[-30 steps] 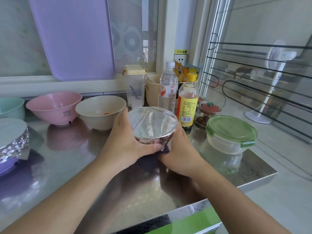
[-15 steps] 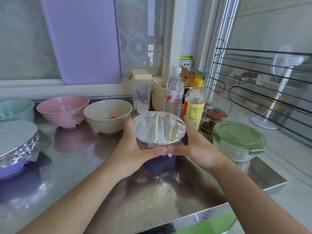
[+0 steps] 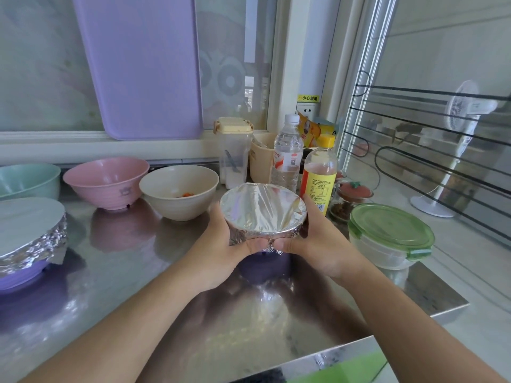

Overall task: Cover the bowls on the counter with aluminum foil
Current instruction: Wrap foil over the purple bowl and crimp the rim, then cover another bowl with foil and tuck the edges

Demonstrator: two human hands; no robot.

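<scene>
A small foil-covered bowl (image 3: 262,210) is held just above the steel counter (image 3: 166,313), tilted slightly towards me. My left hand (image 3: 221,244) cups its left side and my right hand (image 3: 318,241) cups its right side, thumbs meeting on the crimped foil in front. A purple bowl with a foil cover (image 3: 27,239) stands at the left edge. Three uncovered bowls line the back: teal (image 3: 30,181), pink (image 3: 106,181) and cream (image 3: 179,190), the cream one with a bit of orange food in it.
Behind the held bowl stand a water bottle (image 3: 287,153), a yellow-capped bottle (image 3: 319,172), a clear canister (image 3: 233,150) and a small jar (image 3: 351,200). A green-lidded container (image 3: 390,236) sits at the right. A purple tray (image 3: 138,64) leans on the window. The counter's edge runs near me.
Both hands have lifted the foil-covered bowl off the counter and shifted their grip, fingers now wrapped round its sides. The camera view has also tilted up a little.
</scene>
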